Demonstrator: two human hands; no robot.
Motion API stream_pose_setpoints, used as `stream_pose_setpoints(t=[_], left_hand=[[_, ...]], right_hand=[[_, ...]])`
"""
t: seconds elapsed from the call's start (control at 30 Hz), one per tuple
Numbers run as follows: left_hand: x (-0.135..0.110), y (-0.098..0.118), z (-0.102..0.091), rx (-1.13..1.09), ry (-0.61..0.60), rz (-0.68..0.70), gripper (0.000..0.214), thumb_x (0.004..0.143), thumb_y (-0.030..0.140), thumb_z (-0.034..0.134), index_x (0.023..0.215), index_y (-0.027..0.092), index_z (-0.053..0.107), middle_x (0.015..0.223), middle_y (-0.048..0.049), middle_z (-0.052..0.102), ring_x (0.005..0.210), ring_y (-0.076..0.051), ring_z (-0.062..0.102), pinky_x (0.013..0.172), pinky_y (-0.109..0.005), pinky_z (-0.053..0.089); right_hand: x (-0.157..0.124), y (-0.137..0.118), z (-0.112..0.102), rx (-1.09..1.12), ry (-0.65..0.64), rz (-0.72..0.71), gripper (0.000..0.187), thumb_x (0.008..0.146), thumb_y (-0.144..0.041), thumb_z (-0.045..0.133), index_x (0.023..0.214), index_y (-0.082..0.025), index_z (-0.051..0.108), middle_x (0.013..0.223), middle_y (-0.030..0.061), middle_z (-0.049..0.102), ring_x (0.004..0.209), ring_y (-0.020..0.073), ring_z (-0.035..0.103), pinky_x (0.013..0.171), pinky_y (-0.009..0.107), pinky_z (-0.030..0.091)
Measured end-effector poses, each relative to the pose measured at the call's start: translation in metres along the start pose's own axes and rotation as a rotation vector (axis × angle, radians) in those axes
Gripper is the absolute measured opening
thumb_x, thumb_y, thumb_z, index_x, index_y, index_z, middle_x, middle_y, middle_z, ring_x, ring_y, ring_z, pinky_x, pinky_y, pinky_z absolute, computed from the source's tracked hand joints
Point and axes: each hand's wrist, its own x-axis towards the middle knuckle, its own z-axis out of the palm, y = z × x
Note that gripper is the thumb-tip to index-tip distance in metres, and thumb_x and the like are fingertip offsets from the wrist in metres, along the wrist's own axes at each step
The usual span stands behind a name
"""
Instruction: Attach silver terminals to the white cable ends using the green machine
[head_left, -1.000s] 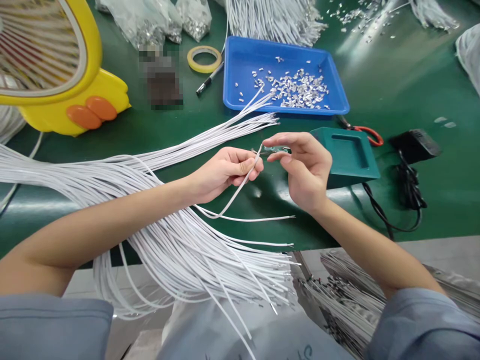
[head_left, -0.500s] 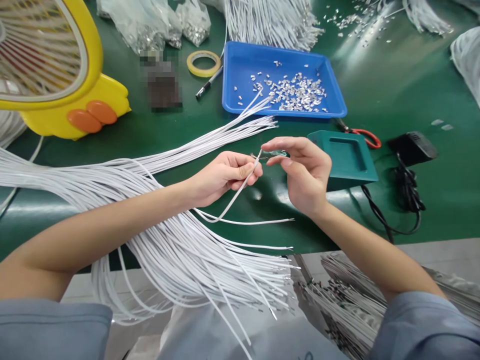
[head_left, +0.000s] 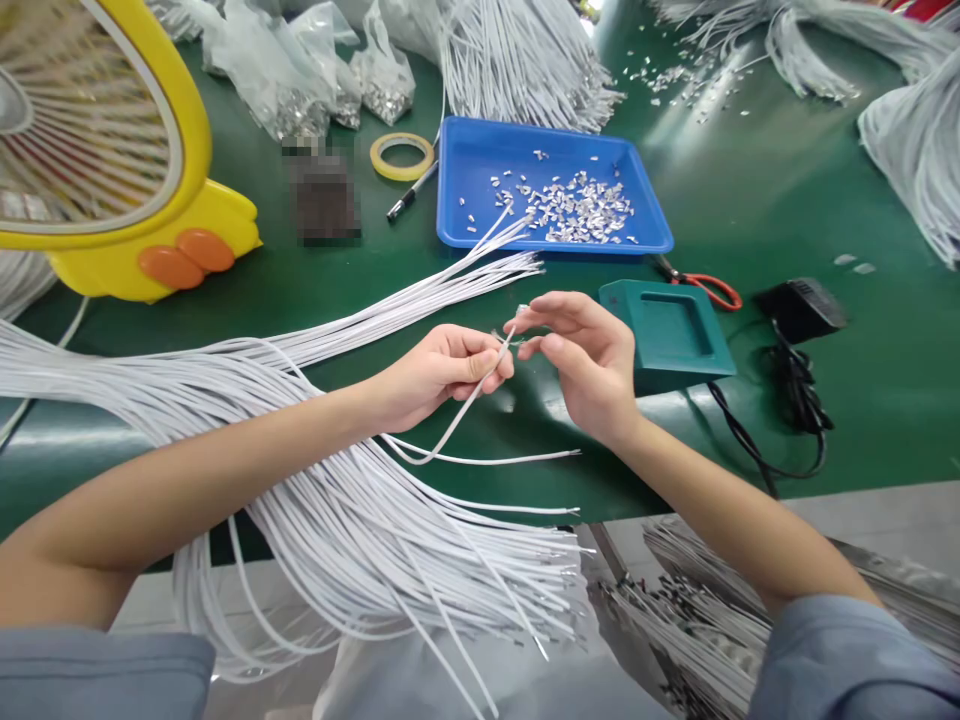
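My left hand [head_left: 457, 370] is closed, pinching a white cable [head_left: 463, 412] between thumb and fingers close to its end. The cable's end points up and to the right. Beside it is my right hand [head_left: 589, 365], with thumb and fingers apart and the index fingertip at the cable's end. A small shiny piece [head_left: 522, 310] shows at that fingertip; whether it is attached to the cable cannot be made out. Thin greenish strands show between the hands. Under my left forearm lies a large bundle of white cables [head_left: 337, 520], its ends hanging past the table edge.
A blue tray [head_left: 461, 225] of small metal pieces stands beyond my hands. Right of them are a green box [head_left: 675, 325], red-handled pliers [head_left: 716, 290] and a black adapter [head_left: 802, 308]. Tape [head_left: 401, 157], a pen [head_left: 412, 192] and a yellow fan [head_left: 225, 210] stand left.
The view has shifted, so the tray and table items appear lower. My left hand keeps its pinch on the cable. My right fingers stay at the cable's end, and a shiny piece now shows there.
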Motion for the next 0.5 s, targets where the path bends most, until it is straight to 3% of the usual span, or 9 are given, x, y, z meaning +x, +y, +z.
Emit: stream_pose_setpoints(t=[0.2,0.5], left_hand=[[0.0002,-0.0005,0.0010,0.070,0.012,0.001,0.031,0.075,0.039,0.077,0.072,0.009,0.071,0.055,-0.0006,0.055,0.048,-0.003,0.038,0.043,-0.016,0.021],[0.0001,-0.0043,-0.0003,0.124,-0.009,-0.029,0.030,0.076,0.039,0.076,0.075,0.009,0.072,0.058,-0.0019,0.059,0.050,-0.003,0.040,0.043,-0.015,0.025]], right_hand=[[0.0011,0.0003,0.0017,0.075,-0.071,-0.011,0.034,0.071,-0.016,0.079,0.102,-0.024,0.067,0.084,-0.0012,0.072,0.081,0.0139,0.069,0.065,0.023,0.056],[0.0011,-0.0004,0.0019,0.082,-0.073,0.057,0.026,0.071,-0.018,0.081,0.090,-0.021,0.064,0.074,-0.0024,0.068,0.066,0.0108,0.065,0.060,0.022,0.053]])
